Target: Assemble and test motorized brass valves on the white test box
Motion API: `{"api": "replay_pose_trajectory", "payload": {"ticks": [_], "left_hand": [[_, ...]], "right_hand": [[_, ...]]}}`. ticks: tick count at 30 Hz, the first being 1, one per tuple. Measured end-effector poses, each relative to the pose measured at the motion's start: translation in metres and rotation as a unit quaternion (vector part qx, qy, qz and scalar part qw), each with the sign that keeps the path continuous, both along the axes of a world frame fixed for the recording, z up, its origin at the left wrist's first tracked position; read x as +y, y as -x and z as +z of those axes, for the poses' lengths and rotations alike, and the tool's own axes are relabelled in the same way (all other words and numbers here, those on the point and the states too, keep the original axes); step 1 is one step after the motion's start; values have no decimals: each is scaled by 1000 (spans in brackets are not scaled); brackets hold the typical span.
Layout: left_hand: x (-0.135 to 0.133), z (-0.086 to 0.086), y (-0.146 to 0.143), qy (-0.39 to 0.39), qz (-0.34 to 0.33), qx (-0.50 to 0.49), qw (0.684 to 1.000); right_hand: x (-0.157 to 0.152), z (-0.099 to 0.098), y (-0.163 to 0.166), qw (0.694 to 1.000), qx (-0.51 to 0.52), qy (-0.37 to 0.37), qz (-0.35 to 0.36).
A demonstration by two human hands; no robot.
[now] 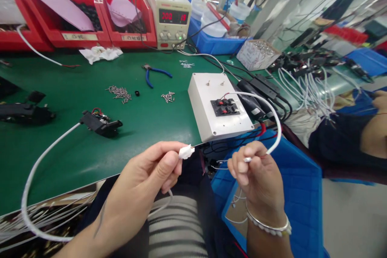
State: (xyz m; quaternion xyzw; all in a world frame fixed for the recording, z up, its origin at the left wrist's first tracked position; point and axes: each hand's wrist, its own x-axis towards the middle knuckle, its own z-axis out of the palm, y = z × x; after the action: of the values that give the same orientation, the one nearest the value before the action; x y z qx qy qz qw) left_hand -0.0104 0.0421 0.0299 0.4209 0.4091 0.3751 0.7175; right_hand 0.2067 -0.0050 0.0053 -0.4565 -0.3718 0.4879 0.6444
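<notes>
My left hand is closed in a pinch on a small crumpled white piece, with a thin tip showing at its right end. I cannot make out whether it is tissue or a connector. My right hand is closed around the end of a white cable, which arches up to the black terminal block on a white switch box. A small white bit shows between the right fingers. Left of both hands, a black part with exposed wires lies on the green table, joined to another white cable.
Blue-handled cutters and piles of screws lie on the table. Behind stand red bins and a power supply. A blue crate is below right; another person's arm is at the right edge.
</notes>
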Motion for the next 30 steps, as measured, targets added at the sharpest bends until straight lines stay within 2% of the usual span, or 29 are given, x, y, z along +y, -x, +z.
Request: {"api": "replay_pose_trajectory", "payload": {"ticks": [3,6,10,20,25,30], "left_hand": [[0,5,1,-143,10,167,976],[3,11,-1,-210,5,224,952],[5,13,-2,-216,-2,235,948],[6,9,2,-174,-51,207,961],[8,11,-1,-174,-58,196,963],[2,11,1,-181,-73,238,951]], "right_hand": [[9,9,24,998,-5,-19,53],[13,12,38,994,-11,-30,101],[14,16,43,991,-5,-10,136],[14,18,39,986,-35,0,161],[12,15,38,984,-78,-19,162],[13,10,37,967,-193,-98,136]]}}
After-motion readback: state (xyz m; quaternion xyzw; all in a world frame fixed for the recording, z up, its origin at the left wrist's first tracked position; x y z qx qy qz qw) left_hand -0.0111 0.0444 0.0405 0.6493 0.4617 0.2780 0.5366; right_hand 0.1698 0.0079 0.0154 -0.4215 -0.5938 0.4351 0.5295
